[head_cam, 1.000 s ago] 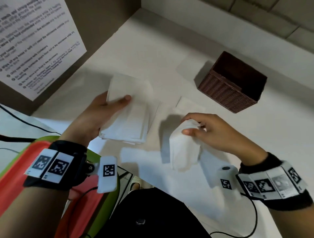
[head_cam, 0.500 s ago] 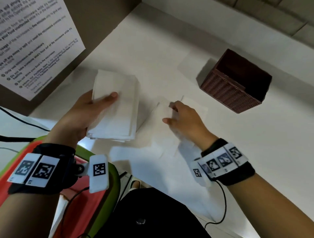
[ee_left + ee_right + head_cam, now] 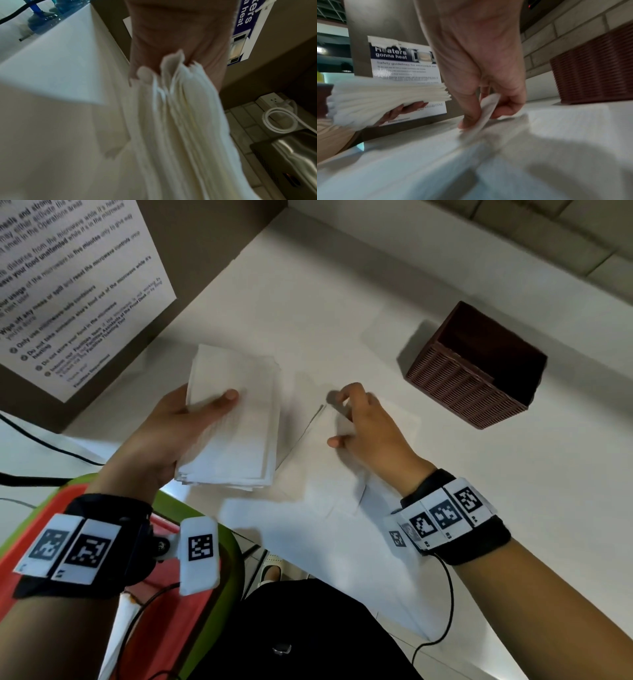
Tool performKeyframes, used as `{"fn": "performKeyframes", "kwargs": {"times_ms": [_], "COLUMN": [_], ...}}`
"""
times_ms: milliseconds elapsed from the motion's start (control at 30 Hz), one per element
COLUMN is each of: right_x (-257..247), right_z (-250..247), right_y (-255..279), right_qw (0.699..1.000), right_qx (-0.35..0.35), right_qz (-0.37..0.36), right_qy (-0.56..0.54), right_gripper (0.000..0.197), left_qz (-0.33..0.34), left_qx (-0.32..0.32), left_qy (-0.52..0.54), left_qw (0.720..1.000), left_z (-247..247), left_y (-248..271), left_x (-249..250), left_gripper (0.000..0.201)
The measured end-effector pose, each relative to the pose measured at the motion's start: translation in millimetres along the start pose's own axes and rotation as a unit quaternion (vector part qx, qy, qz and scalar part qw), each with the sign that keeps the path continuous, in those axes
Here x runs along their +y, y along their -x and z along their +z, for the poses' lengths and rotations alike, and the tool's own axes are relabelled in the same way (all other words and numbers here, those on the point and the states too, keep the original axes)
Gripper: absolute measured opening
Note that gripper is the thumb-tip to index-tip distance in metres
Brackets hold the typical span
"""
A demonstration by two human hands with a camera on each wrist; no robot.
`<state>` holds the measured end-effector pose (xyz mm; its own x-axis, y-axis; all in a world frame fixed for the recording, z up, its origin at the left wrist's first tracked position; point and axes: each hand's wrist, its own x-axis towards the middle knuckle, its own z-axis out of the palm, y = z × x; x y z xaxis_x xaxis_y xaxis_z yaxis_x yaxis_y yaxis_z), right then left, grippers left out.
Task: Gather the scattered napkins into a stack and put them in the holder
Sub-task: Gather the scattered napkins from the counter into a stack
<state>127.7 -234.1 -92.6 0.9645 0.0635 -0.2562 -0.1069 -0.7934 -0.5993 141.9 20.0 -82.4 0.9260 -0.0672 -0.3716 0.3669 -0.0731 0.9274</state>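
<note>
Since the earlier frame, right hand (image 3: pixel 368 428) has dropped onto the white bench (image 3: pixel 513 491), pinching a flat white paper napkin (image 3: pixel 485 112) by its edge. Left hand (image 3: pixel 171 436) grips the white napkin stack (image 3: pixel 236 422) (raised, just left). Brown woven holder (image 3: pixel 469 385) stands empty toward the far right edge.

White napkin stack (image 3: pixel 236 426) held aloft; loose napkin (image 3: pixel 329 460) flat on counter (brown ribbed holder (image 3: pixel 469 378) apart).

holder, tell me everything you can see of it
The holder is a dark brown, box-shaped basket with finely ribbed, woven-looking walls and an open top. Its inside looks dark, and no napkins show in it. It stands upright on the white counter near the tiled wall, to the right of the right hand. Nothing touches it except the counter.
</note>
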Motion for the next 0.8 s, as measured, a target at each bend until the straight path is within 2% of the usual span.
{"fn": "performKeyframes", "kwargs": {"times_ms": [100, 167, 333, 433, 500, 600, 733, 800], "right_x": [2.9, 2.6, 3.5, 1.8, -2.6, -10.8, -27.4, -24.1], "right_z": [-15.9, -24.6, -15.5, -4.4, -1.8, -3.5, -19.8, -38.6], "right_y": [-0.3, -2.0, -11.9, -13.1, -15.4, -14.2, 26.0, 51.7], "right_qw": [0.999, 0.999, 0.992, 0.974, 0.963, 0.967, 0.984, 0.985], "right_qx": [-0.033, -0.043, -0.07, -0.045, -0.049, -0.062, -0.11, -0.137], "right_qz": [0.011, 0.011, 0.021, 0.024, 0.048, 0.023, -0.065, -0.085], "right_qy": [-0.008, 0.016, 0.106, 0.222, 0.261, 0.244, 0.123, 0.062], "right_gripper": [0.033, 0.033, 0.049, 0.076, 0.081, 0.064, 0.048, 0.025], "left_qz": [0.003, 0.003, -0.004, -0.008, -0.006, -0.006, -0.007, -0.005], "left_qx": [0.008, 0.013, 0.019, 0.022, 0.013, 0.001, -0.005, -0.002], "left_qy": [0.005, 0.008, 0.006, 0.0, -0.002, -0.001, 0.007, 0.018], "left_qw": [1.0, 1.0, 1.0, 1.0, 1.0, 1.0, 1.0, 1.0], "left_z": [-2.7, -3.2, -1.7, -2.0, -0.8, 1.7, 3.5, 4.2], "left_y": [0.2, 0.8, 2.7, 3.0, 3.9, 5.0, 2.9, 1.3], "left_x": [0.1, -0.2, -1.4, -1.6, -1.0, 1.1, 3.7, 4.4], "left_gripper": [0.02, 0.018, 0.015, 0.016, 0.016, 0.019, 0.03, 0.033]}}
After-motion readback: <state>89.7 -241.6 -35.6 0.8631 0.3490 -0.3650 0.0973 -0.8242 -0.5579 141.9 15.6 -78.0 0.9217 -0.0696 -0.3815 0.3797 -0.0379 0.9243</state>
